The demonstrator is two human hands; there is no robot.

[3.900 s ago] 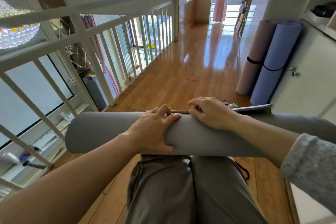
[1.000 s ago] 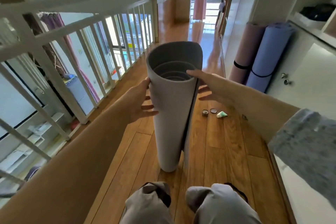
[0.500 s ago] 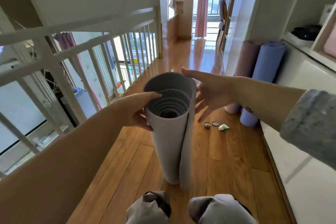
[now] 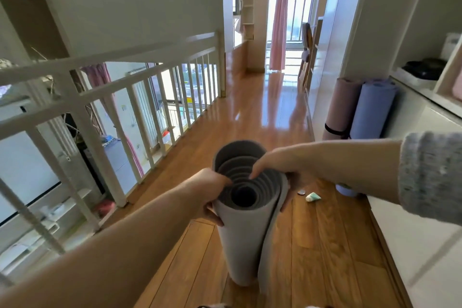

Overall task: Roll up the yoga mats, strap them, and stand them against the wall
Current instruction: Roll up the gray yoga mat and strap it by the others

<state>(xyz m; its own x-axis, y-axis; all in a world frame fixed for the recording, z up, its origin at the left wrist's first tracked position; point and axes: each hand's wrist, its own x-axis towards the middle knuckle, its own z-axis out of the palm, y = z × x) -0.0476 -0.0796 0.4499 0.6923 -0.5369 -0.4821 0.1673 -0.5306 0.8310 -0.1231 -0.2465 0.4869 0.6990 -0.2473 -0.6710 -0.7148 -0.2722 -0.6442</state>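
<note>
The grey rolled foam yoga mat (image 4: 246, 237) stands on end on the glossy wooden floor (image 4: 325, 245) at 6 o'clock, just in front of the person, and I see no strap on it. Its outer flap gapes away from the coil down the 4 o'clock side, so the likeliest trouble is the roll springing loose if either grip eases. The inner turns could also telescope upward, or the base could skid on the polished boards. The left hand (image 4: 207, 195) clasps the rim from 9 o'clock, its fingers hooked over the top edge. The right hand (image 4: 272, 165) reaches in from 2 o'clock, fingertips pressed into the coils while other fingers wrap the outside. At 2 o'clock, well apart, a pink rolled mat (image 4: 343, 105) and a blue rolled mat (image 4: 372, 110) lean upright against the white wall.
</note>
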